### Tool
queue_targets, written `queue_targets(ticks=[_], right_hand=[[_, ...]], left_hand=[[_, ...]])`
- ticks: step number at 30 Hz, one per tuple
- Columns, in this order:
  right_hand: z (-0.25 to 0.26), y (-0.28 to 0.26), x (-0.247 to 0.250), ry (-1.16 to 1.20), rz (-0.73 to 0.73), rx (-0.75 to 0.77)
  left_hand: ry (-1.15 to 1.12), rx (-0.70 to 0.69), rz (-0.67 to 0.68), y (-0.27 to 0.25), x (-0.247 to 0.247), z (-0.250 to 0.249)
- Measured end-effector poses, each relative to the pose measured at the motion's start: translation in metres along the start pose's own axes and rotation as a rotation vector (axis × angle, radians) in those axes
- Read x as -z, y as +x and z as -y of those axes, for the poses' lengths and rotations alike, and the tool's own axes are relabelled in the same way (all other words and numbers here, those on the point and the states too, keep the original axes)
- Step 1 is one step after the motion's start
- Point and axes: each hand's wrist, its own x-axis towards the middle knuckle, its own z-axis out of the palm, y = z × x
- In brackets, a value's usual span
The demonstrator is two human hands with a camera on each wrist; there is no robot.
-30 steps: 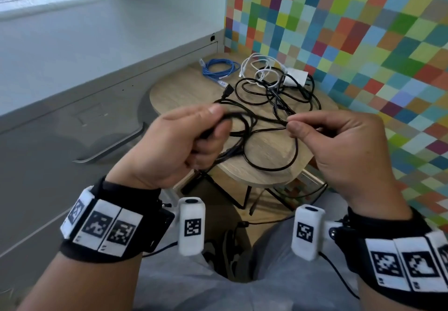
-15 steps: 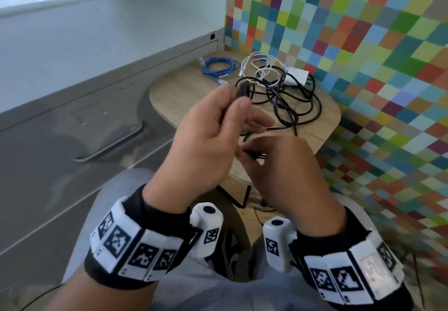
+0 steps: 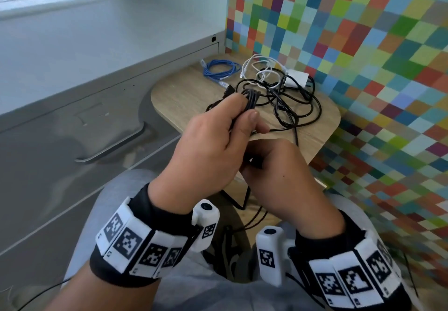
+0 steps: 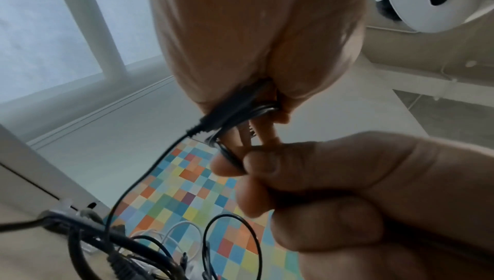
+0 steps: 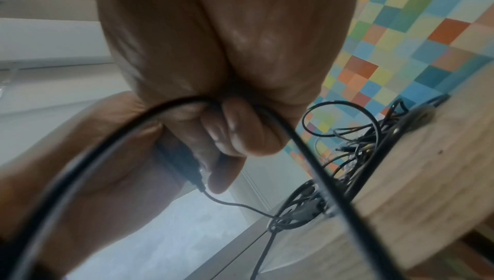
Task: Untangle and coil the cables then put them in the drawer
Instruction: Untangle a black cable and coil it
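Left hand [image 3: 213, 146] grips the black coil [image 3: 251, 99] upright between thumb and fingers, likely so the loops stay stacked. Just below, right hand [image 3: 278, 177] pinches the cable's slack to feed another turn. Beyond both, the tangle [image 3: 291, 102] waits.

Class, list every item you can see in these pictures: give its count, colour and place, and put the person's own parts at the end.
black cable: one, black, loops held in the left hand, its tail leading to the table
cable tangle: count unclear, black, on the table
blue cable: one, blue, coiled at the table's far edge
white cable: one, white, beside the blue one
charger: one, white, far side of the table
table: one, light wood
drawer handle: one, grey, left
left hand: grips the coil
right hand: pinches the cable below
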Motion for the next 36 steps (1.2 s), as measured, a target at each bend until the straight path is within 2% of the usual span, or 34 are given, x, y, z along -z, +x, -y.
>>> queue_targets(ticks=[3,7,9,11,18,22,28,32,36], right_hand=[[0.0,-0.001,-0.001,0.095,0.039,-0.036],[-0.001,-0.001,-0.004,0.364,0.025,-0.159],[-0.002,0.001,-0.004,0.395,0.005,-0.134],[-0.003,0.002,-0.004,0.409,0.0,-0.103],[-0.002,0.001,-0.005,0.405,-0.003,-0.073],[-0.009,0.004,-0.009,0.45,-0.129,-0.061],[-0.017,0.009,-0.013,0.52,-0.3,-0.072],[-0.013,0.007,-0.016,0.516,-0.269,-0.073],[-0.002,0.005,-0.02,0.682,-0.138,-0.136]], left_hand=[[-0.073,0.019,0.021,0.002,-0.001,0.005],[-0.756,0.246,-0.079,0.009,0.012,0.008],[-0.938,0.32,-0.132,0.011,0.022,0.011],[-1.011,0.369,-0.155,0.013,0.028,0.014],[-1.023,0.359,-0.128,0.015,0.026,0.015],[-1.036,0.326,-0.145,0.015,0.029,0.011],[-1.04,0.251,-0.263,0.014,0.034,0.003],[-0.911,0.158,-0.204,0.012,0.029,-0.001],[-0.899,0.137,-0.154,0.011,0.023,-0.005]])
